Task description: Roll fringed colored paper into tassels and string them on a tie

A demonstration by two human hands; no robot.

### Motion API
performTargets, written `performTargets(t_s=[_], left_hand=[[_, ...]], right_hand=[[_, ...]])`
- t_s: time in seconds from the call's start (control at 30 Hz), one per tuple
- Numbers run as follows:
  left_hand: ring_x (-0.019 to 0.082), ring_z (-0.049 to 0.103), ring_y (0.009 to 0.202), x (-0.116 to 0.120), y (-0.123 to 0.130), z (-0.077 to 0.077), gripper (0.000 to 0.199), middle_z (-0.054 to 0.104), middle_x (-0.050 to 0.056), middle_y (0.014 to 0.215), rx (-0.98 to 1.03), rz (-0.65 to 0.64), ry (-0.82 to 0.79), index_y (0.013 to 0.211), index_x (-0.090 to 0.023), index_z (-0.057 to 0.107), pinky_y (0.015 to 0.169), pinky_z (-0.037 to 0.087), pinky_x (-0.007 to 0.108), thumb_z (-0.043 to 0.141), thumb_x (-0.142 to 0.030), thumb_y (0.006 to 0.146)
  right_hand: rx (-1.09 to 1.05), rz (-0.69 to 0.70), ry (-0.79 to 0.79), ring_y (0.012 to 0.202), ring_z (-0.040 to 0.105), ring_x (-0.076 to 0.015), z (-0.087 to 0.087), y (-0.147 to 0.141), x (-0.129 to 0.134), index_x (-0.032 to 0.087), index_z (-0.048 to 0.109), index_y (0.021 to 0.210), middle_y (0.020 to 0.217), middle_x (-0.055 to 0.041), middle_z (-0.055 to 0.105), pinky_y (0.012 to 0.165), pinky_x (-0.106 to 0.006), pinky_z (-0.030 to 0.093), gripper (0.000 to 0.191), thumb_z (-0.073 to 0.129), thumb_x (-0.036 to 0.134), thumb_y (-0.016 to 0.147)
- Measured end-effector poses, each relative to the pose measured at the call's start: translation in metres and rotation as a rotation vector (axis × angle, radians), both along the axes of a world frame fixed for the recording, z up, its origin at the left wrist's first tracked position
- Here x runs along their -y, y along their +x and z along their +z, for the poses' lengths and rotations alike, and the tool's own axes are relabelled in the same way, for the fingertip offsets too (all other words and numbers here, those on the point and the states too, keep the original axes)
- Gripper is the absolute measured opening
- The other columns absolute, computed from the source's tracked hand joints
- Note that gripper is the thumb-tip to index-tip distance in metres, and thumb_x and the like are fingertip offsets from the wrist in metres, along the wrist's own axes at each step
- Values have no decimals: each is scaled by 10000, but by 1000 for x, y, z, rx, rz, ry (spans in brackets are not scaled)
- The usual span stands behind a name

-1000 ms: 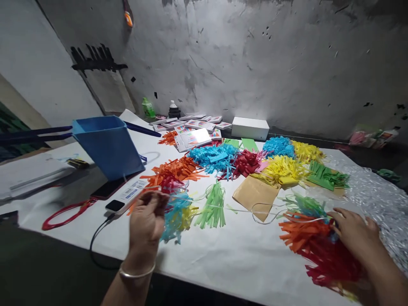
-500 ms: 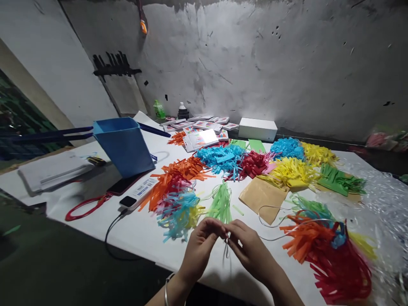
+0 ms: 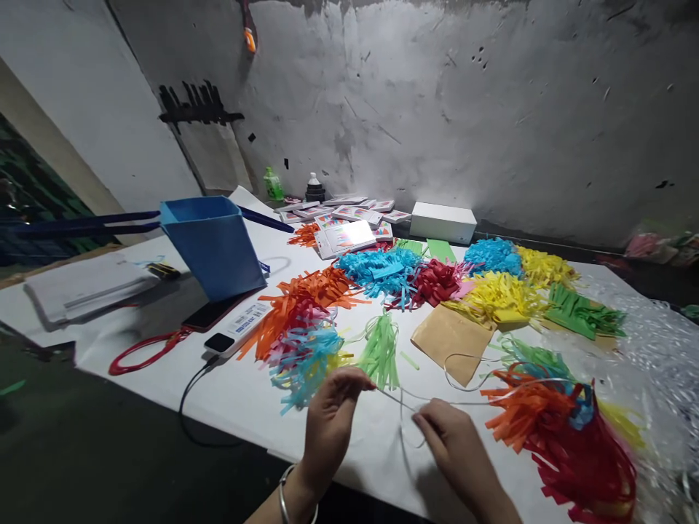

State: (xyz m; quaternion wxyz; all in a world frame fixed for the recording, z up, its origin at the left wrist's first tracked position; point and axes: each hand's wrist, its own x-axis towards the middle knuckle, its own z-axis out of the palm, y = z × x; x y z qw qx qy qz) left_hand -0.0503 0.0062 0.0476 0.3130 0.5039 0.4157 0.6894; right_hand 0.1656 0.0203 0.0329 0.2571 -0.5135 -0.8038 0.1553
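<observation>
A thin white string runs between my two hands above the front of the white table. My left hand, with a bangle at its wrist, pinches one part of it near the light green paper tassel. Lower and to the right, my right hand pinches another part, the thumb and forefinger together. A loose loop of string dangles between the hands, and more string trails right toward an orange and red tassel bunch. To the left of the green tassel lie blue and orange tassels.
A blue bin-shaped holder stands at left beside a phone, a white device and a red cord. Behind are fringed paper piles, a brown paper packet, flat boxes and a white box. Clear plastic lies at right.
My hands were close together at the string and have moved apart. The right hand has gone right and down, stretching a length of string between them.
</observation>
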Motion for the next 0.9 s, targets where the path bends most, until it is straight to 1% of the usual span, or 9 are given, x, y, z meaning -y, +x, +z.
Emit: performTargets(t_s=[0.13,0.2,0.3,0.37,0.5,0.57,0.67,0.77,0.9], left_hand=[[130,680,778,-6,-11,2,120,680,-11,846,11,78,0,918,-221,650,754,564,229,586,-120,915],[136,679,786,-5,-7,1,156,679,-8,842,-55,48,32,916,-222,646,760,563,237,570,-86,910],[147,678,821,-2,8,0,229,689,7,852,-264,-42,116,942,-226,649,782,553,247,549,-26,894],[155,681,838,0,16,1,267,701,24,882,-391,-93,184,991,-229,645,786,553,252,545,-5,886],[158,676,806,2,18,2,264,696,28,864,-473,-93,227,999,-237,634,745,551,251,554,-12,886],[153,675,783,2,14,1,237,693,24,853,-474,-103,172,999,-241,634,718,548,242,571,-39,891],[150,698,772,-4,7,0,281,723,24,874,-450,-271,44,1143,-251,586,717,560,243,558,-90,914],[159,714,785,-31,2,8,320,743,30,896,-509,-337,-145,1253,-224,518,722,569,252,536,-168,938],[190,698,931,-111,0,26,278,715,93,1053,-655,-13,-394,1229,-166,546,814,558,306,386,-255,1020]], right_hand=[[177,-322,53,485,594,-208,-12,67,-16,214,619,543,564,-79,640,450,-287,389,279,524,167,801],[164,-372,163,622,668,-260,-8,73,-15,195,717,705,772,-147,713,506,-325,465,208,524,138,756],[-50,-91,333,980,689,-262,7,36,-2,202,657,1208,1156,-141,679,756,-329,566,374,503,180,869],[-206,130,279,993,681,-210,17,-1,7,223,509,1377,1206,-113,657,801,-279,562,447,507,205,931],[-371,247,96,777,676,-155,21,-41,8,229,635,1095,870,-34,692,698,-220,533,213,449,214,993],[-377,264,66,671,641,-138,14,-40,3,224,635,885,731,-5,647,622,-203,494,236,434,252,1007],[-380,319,30,652,627,-130,0,-30,-5,216,621,840,732,-8,647,603,-194,467,288,414,310,1016],[-442,291,-43,703,655,-146,-11,-20,-14,214,667,938,755,-20,678,656,-199,490,322,396,368,1017],[-561,17,-93,639,648,-169,-24,-13,-28,196,718,950,664,-16,660,632,-216,507,404,452,499,976]])
